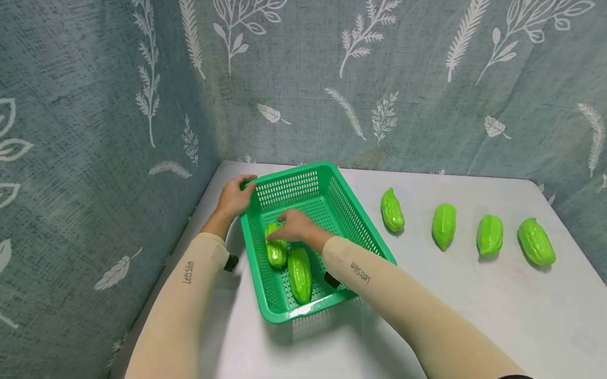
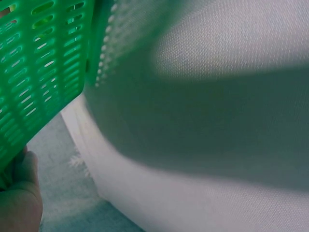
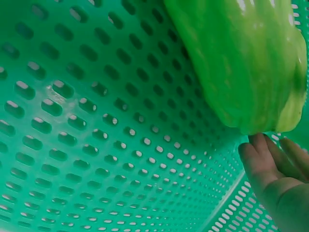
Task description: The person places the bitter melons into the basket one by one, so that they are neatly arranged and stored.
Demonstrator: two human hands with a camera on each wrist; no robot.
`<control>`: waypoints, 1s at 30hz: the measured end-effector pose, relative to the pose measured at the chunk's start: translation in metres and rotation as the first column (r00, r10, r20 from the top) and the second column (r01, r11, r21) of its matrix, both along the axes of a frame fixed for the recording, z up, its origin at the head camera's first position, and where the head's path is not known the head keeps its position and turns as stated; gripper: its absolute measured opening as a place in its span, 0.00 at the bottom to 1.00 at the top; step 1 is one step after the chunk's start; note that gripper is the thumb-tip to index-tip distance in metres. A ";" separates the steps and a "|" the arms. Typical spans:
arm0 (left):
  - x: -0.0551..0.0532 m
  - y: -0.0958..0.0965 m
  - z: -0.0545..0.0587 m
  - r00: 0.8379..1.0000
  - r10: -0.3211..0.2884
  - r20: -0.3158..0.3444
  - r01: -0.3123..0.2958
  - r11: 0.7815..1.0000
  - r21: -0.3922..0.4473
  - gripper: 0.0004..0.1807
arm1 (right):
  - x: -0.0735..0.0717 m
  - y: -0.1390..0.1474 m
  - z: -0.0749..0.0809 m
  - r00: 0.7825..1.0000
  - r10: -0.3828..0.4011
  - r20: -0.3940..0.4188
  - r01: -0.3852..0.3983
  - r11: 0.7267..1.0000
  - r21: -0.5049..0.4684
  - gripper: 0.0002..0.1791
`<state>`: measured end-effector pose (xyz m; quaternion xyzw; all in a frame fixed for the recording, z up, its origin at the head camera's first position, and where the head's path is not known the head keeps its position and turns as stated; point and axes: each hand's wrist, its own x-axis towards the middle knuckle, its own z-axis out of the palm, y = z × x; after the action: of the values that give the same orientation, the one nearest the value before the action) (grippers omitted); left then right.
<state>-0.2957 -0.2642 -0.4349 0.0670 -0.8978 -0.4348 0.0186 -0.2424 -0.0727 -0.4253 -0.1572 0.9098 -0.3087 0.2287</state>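
Observation:
A green perforated plastic basket (image 1: 365, 221) stands on the white table, holding two glossy, ridged, gourd-like green vegetables. My left hand (image 1: 235, 197) grips its rim at the far left corner; the left wrist view shows part of that hand (image 2: 21, 193) against the outer wall. Inside the basket, my right hand (image 1: 297, 229) reaches over the farther vegetable (image 1: 277, 254), its fingers spread across the top end. The nearer, longer vegetable (image 1: 300, 276) lies beside it. In the right wrist view, loosely extended fingers (image 3: 270, 169) appear just beyond a large vegetable (image 3: 241, 63).
Right of the basket, a row of similar green vegetables lies on the table: a pointed one (image 1: 392, 210), two middle ones (image 1: 443, 225) (image 1: 490, 235) and a larger one (image 1: 536, 242). Leaf-patterned grey-green cloth (image 1: 300, 100) hangs behind and to the left.

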 end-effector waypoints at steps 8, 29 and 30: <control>0.001 0.002 0.002 1.000 0.008 -0.004 -0.008 1.000 -0.002 0.20 | 0.003 -0.003 -0.005 1.000 -0.006 0.011 0.006 1.000 -0.008 0.39; -0.001 0.000 0.000 1.000 0.027 -0.002 -0.027 1.000 0.002 0.20 | -0.011 0.001 0.030 0.995 -0.101 -0.021 0.097 0.986 -0.134 0.34; -0.001 0.000 0.000 0.999 0.032 -0.003 -0.032 0.999 0.007 0.20 | -0.012 0.002 0.034 0.994 -0.101 -0.031 0.096 0.987 -0.131 0.34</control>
<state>-0.2967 -0.2647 -0.4351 0.0806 -0.8952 -0.4375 0.0266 -0.2542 -0.0711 -0.3913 -0.1324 0.8986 -0.3749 0.1853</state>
